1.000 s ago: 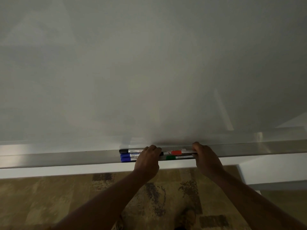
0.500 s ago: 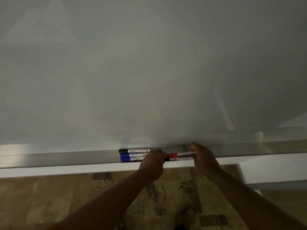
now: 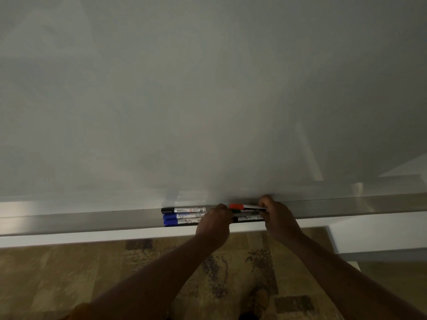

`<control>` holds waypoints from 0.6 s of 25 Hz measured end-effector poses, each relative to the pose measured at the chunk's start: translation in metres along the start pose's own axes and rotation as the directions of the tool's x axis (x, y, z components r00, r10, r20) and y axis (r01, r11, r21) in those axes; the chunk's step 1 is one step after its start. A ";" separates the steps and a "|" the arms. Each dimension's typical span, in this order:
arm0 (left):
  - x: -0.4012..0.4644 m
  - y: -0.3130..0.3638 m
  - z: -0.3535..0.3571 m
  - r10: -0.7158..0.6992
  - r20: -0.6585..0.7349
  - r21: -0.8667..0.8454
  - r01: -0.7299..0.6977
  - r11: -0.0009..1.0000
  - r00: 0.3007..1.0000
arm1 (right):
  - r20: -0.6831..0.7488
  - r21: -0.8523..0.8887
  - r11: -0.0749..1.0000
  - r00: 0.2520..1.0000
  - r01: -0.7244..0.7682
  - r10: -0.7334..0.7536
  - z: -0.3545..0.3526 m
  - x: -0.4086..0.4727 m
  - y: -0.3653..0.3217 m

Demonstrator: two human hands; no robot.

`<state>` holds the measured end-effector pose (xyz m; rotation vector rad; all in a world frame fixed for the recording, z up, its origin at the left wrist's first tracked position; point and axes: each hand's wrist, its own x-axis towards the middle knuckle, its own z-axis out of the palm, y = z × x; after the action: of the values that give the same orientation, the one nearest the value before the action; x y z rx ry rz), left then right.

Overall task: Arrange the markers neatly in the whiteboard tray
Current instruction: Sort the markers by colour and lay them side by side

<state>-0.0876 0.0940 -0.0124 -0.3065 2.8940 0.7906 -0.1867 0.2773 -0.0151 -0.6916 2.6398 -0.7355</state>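
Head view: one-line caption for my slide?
Both hands, left hand and right hand, bunch the red-capped marker and others in the whiteboard tray beside three laid markers.

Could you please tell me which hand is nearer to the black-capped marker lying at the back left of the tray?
Left. The left hand sits just right of the black-capped marker, by its barrel end. The right hand is farther right, beyond the red-capped marker.
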 end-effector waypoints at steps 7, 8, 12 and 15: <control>0.002 0.007 0.002 -0.026 -0.015 -0.102 0.024 0.994 1.000 | 0.004 0.011 1.000 1.000 0.009 -0.009 -0.001 -0.001 -0.004; 0.002 0.006 0.002 -0.029 -0.015 -0.102 0.027 0.994 0.999 | 0.003 0.011 1.000 1.000 0.005 -0.005 -0.002 -0.001 -0.003; 0.002 0.005 0.004 0.007 -0.022 -0.045 -0.008 0.999 1.000 | -0.001 -0.023 1.000 1.000 -0.007 0.007 0.000 -0.001 -0.001; 0.001 0.004 0.004 0.073 0.017 0.035 -0.073 0.997 0.997 | -0.002 -0.045 0.999 1.000 -0.024 0.024 0.001 0.000 0.001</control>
<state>-0.0894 0.0995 -0.0142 -0.1907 2.9157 0.7485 -0.1863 0.2774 -0.0162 -0.6704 2.6686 -0.6724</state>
